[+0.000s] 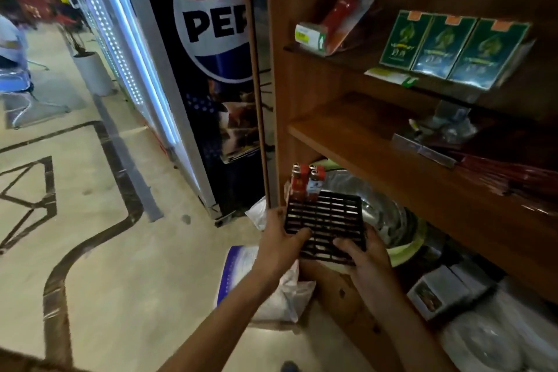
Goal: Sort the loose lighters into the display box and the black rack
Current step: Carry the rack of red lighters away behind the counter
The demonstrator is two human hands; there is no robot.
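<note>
I hold a black rack [327,219], a square grid of slots, in both hands in front of a wooden shelf unit. My left hand [279,240] grips its near left edge, thumb over the grid. My right hand [363,257] grips the near right corner. A few lighters [306,183] with red and blue bodies and metal tops stand upright in the far left corner of the rack. Most slots hold nothing. No display box is plainly visible.
The wooden shelves [362,145] hold green packets [453,45] and red incense sticks [507,178]. A metal bowl [383,211] sits behind the rack, small boxes [447,290] to its right. White bags [271,290] lie on the floor beside a Pepsi cooler [211,39].
</note>
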